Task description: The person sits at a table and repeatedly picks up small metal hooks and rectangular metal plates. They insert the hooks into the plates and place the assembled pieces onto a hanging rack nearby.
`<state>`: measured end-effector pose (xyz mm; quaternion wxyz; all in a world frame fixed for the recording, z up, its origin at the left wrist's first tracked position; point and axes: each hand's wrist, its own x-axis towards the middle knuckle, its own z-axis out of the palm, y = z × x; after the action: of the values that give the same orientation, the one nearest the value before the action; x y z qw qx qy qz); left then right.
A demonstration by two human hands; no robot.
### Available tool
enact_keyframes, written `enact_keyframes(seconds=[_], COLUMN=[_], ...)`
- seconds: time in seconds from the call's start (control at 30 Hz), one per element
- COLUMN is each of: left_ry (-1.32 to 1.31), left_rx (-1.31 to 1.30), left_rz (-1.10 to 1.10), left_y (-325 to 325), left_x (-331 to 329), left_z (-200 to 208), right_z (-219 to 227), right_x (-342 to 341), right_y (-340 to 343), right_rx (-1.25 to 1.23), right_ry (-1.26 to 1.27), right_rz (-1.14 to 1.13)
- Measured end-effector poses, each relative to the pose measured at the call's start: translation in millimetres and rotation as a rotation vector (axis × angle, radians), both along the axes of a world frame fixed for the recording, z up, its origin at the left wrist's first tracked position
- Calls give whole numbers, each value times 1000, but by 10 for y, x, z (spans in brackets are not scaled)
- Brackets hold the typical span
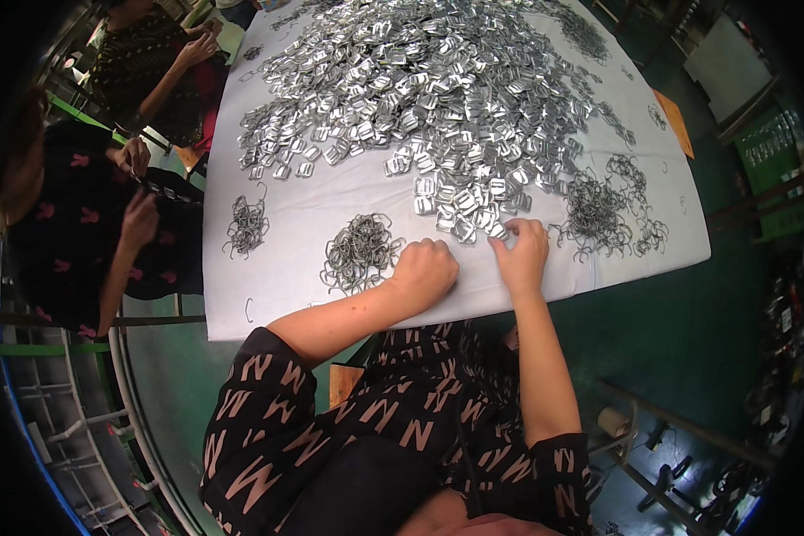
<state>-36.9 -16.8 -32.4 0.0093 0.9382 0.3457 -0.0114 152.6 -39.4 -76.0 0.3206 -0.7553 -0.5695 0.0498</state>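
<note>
variously pointing metal buckles (456, 112), long axes crisscrossed

Left forearm (339, 320): bare, slanting up and rightward from the bent elbow.
Left hand (426, 272): curled into a loose fist, knuckles up, fingertips hidden beneath.
Right forearm (547, 375): bare, rising nearly upright, leaning slightly left toward the wrist.
Right hand (524, 253): fingers bent leftward, thumb and index finger facing each other, tips near together.
Spacing: hands close, apart.
</note>
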Motion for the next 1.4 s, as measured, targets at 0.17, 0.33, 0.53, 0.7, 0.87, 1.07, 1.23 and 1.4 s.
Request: enact_keyframes(seconds=[0.17, 0.33, 0.53, 0.7, 0.87, 1.07, 1.23, 1.4], left_ry=[-476, -1315, -1371, -1421, -1472, -1403, -1240, -1211], left_rx=[-479, -960, -932, -1106, -1033, -950, -799, -765], left_rz=[147, 121, 90, 141, 85, 189, 163, 141], left_y=[204, 90, 67, 42, 34, 107, 67, 7], left_x=[-176, -160, -184, -175, -209, -421, -434, -387], left_z=[-33, -34, -91, -76, -140, 43, 109, 65], right_z=[144, 463, 665, 659, 679, 310, 74, 4], right_x=[40, -235, -418, -444, -466, -233, -466, -325], right_y=[-123, -245, -274, -276, -290, -211, -18, 135], right_rx=[-121, -12, 12, -9, -63, -10, 71, 62], right_ry=[558, 893, 698, 708, 723, 369, -34, 220], right_rz=[158, 322, 361, 362, 413, 292, 260, 262])
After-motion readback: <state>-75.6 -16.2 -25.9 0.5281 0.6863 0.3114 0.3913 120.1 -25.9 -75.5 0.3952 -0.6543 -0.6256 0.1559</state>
